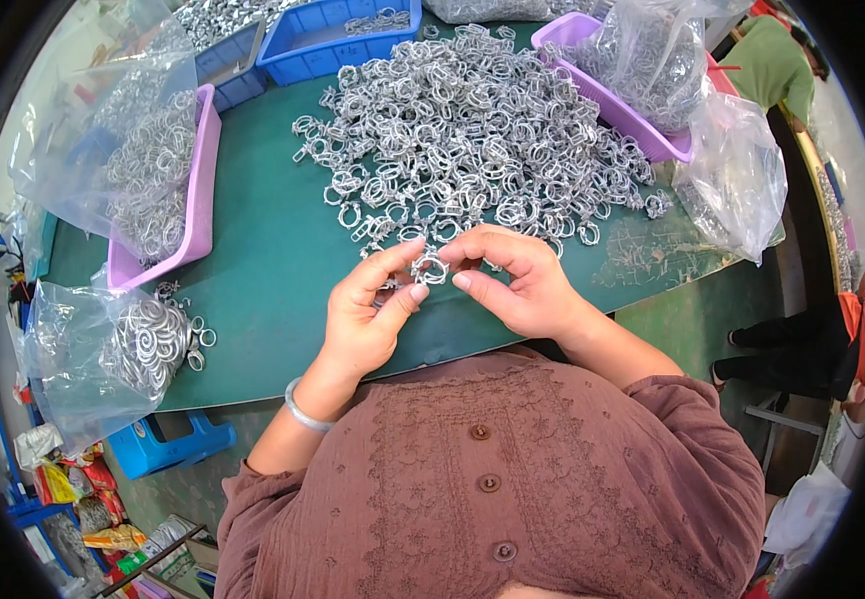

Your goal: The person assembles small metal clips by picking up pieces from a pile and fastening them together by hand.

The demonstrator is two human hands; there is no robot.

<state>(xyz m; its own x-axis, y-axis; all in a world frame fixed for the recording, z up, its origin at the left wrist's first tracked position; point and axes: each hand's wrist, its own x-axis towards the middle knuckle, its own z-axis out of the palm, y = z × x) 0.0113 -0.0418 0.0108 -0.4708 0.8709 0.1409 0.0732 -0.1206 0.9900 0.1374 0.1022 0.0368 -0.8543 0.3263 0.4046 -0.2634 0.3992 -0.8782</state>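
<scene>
Over the table's near edge, my left hand [365, 311] and my right hand [524, 285] come together at a small silver metal ring clamp [431, 268]. The left thumb and fingers are closed at its left side, and a bit of metal also shows within the curled left fingers. From the right, my right thumb and forefinger pinch at the same clamp. Just beyond my fingertips spreads a large heap of similar metal ring clamps [472, 130]. Some loose ones lie right behind my hands, partly hidden by them.
On the green table [263, 200], a purple tray [203, 190] stands left and another purple tray [642, 135] right, both with bagged metal rings. A blue bin [338, 50] is at the back. A plastic bag of rings [143, 344] sits near left; a blue stool [173, 447] stands below.
</scene>
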